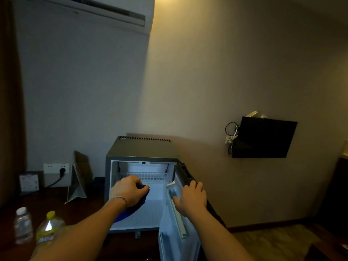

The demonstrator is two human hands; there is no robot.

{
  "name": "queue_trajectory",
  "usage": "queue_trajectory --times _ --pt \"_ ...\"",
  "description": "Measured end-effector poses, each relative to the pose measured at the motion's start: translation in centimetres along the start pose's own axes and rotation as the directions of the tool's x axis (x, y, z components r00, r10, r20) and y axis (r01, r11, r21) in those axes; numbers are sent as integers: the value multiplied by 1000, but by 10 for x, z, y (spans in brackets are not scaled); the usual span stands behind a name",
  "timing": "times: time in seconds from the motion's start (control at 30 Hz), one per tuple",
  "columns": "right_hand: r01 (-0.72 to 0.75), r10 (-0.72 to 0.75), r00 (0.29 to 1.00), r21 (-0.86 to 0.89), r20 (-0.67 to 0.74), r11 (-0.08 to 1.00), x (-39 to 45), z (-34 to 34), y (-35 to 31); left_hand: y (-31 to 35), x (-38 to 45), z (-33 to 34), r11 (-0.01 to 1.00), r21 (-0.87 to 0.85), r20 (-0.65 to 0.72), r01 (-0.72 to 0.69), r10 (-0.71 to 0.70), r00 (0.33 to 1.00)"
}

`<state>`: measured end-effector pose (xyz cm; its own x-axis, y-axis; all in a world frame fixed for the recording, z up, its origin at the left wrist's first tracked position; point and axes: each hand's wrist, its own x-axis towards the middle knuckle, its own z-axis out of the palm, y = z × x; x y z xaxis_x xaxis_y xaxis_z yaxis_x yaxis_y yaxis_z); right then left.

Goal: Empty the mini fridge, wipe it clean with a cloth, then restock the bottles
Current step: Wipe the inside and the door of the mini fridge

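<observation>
The grey mini fridge (141, 149) stands open on a dark wooden desk, its white inside bare apart from a wire shelf (148, 177). My left hand (130, 191) is inside it and grips a blue cloth (130, 211), which hangs below my wrist. The open door (178, 232) swings out to the right, and my right hand (192, 200) holds its top edge, fingers curled over it. At the lower left, two bottles stand on the desk: a clear one with a white cap (23, 226) and one with a yellow cap (49, 230).
A folded card stand (77, 185) and a small box (29, 182) sit left of the fridge, near a wall socket with a black plug (62, 170). A black wall-mounted screen (263, 138) with cables hangs to the right. An air conditioner (105, 10) is overhead.
</observation>
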<state>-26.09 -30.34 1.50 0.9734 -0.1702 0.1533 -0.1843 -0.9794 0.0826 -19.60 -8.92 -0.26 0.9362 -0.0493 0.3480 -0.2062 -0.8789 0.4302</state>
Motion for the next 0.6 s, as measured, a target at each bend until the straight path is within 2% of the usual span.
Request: queue_trajectory --times 0.13,0.23,0.33,0.47,0.6 --pt "133 -139 986 -66 -88 989 19 14 6 5 1 24 999 37 9 19 -19 1000" --pt "276 -299 942 -155 -154 949 33 35 4 -1 -3 46 996 82 33 42 -45 998" --pt "410 -430 896 -166 -108 897 45 61 -10 -20 -8 71 989 126 87 80 -91 992" --pt "424 -425 905 -102 12 900 65 94 -30 -56 -4 96 980 155 135 123 -145 980" --pt "374 -379 925 -200 14 905 92 132 -46 -89 18 116 982 142 168 127 -151 974"
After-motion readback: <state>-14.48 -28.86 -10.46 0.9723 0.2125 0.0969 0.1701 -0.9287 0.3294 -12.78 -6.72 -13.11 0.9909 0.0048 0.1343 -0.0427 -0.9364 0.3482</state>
